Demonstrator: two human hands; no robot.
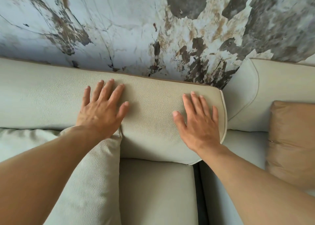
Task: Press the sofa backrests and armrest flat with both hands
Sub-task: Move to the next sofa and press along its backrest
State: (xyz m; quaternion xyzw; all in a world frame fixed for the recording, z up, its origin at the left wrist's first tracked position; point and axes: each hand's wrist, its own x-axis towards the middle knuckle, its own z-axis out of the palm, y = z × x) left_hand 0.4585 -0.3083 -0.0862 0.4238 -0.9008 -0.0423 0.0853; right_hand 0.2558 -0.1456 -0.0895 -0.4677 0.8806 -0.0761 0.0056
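Pressing palms-down, left hand and right hand flatten backrest.

Both hands flat, fingers spread, on the pale pebbled-leather sofa backrest: left hand toward its middle, right hand near its right end. Behind the backrest, a veined marble-patterned wall. Below the left forearm, a pale textured cushion. In front, a smooth pale seat cushion. Further right, a second pale backrest, a tan leather pillow before it.
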